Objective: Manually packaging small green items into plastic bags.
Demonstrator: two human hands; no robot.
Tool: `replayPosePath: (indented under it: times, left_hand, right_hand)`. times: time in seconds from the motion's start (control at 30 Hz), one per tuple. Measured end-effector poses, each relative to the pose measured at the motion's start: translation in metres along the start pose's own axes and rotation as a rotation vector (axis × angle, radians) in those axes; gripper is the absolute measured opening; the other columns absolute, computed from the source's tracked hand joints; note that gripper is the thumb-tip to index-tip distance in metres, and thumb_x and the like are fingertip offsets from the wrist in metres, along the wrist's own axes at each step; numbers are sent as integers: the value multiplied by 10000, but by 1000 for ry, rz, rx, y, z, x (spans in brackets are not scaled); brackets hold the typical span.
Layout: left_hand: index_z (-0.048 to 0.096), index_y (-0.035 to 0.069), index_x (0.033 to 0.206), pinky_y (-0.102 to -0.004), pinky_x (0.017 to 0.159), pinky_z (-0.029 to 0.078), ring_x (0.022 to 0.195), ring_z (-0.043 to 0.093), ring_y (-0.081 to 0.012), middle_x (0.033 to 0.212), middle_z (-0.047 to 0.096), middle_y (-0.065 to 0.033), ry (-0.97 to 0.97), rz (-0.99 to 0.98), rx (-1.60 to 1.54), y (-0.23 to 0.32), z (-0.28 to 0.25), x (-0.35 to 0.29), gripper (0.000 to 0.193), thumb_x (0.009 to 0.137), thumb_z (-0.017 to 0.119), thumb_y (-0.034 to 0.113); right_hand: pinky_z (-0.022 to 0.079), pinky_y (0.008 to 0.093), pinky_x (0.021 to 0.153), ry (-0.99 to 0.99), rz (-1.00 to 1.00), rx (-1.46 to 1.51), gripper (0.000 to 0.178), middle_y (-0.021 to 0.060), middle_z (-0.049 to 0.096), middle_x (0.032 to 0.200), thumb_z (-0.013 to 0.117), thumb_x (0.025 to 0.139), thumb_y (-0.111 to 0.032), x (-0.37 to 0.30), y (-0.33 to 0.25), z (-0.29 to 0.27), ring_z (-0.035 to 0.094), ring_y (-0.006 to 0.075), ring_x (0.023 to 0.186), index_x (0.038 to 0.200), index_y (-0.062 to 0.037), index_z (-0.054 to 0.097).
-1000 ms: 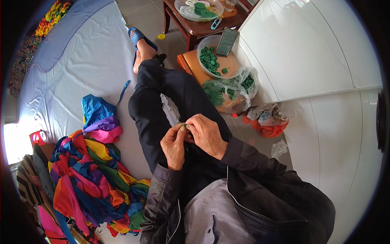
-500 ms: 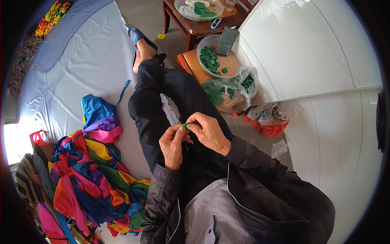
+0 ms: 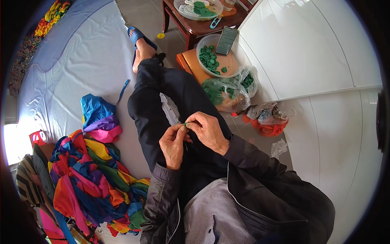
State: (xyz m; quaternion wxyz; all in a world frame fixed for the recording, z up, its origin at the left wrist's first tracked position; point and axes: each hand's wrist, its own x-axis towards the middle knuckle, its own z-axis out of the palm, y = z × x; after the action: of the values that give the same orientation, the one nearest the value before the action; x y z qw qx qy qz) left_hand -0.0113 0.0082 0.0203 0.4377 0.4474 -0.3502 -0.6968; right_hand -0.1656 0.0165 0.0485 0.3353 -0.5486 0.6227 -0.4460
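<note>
My left hand (image 3: 172,144) and my right hand (image 3: 209,132) meet above my lap, thumbs and forefingers pinched together. Between the fingertips a sliver of a small green piece (image 3: 185,124) shows; the fingers cover most of it, and its exact kind cannot be made out. It resembles in colour the small round green pieces (image 3: 209,60) in a clear round tub (image 3: 232,73) ahead to the right. Just beyond the fingertips, a crumpled whitish strip (image 3: 170,109) lies over my dark trousers.
Beside the tub are a propped phone (image 3: 226,40) and plastic bags of green pieces (image 3: 227,94). A chair (image 3: 190,28) bears another tub (image 3: 200,17) with green and white discs. Rainbow-coloured fabric (image 3: 97,183) is heaped at left. Red bags (image 3: 269,127) lie on the floor, right.
Hardly anything differs. The fingertips have shifted very slightly around the green piece, and less of it shows now.
</note>
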Motion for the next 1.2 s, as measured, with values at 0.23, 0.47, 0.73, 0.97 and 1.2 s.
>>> replayPosePath:
  times: [0.23, 0.47, 0.73, 0.97, 1.2]
  left_hand:
    - [687, -85, 1122, -277, 651, 573, 729, 660, -132, 916, 717, -98, 9, 22, 87, 1, 2, -2, 177, 1026, 652, 59]
    - [692, -84, 1125, -270, 647, 566, 712, 664, -132, 881, 715, -90, -8, -1, 65, 3, 2, -1, 185, 1025, 653, 67]
    - [717, -61, 1127, -256, 619, 563, 687, 656, -114, 866, 716, -70, 45, -85, 60, 13, 12, -3, 185, 1005, 689, 75]
    - [696, -82, 1134, -277, 625, 583, 719, 678, -133, 915, 723, -98, 17, -52, -71, 5, 10, -2, 195, 1011, 676, 68]
    - [697, -73, 1115, -266, 628, 581, 729, 676, -122, 909, 719, -88, 5, -40, -68, 4, 4, -2, 174, 1012, 675, 65]
  right_hand:
    - [554, 304, 682, 29, -16, -12, 67, 94, 702, 866, 735, 905, 4, 0, -4, 0, 698, 201, 756, 930, 9, 673]
    - [547, 301, 675, 34, -7, 28, 67, 96, 697, 855, 730, 911, 2, -2, -1, 3, 687, 182, 746, 929, 11, 667]
    - [543, 267, 693, -8, 177, 147, 39, 64, 715, 874, 686, 946, 7, 1, 3, -1, 680, 120, 776, 984, 14, 692]
    - [558, 245, 764, -36, 407, 572, 69, 51, 728, 937, 672, 985, -9, 0, -7, -1, 679, 101, 821, 1022, 42, 700]
    - [544, 238, 779, -70, 361, 487, 83, 44, 719, 950, 676, 987, -12, -3, -8, -2, 668, 97, 860, 1054, 34, 696]
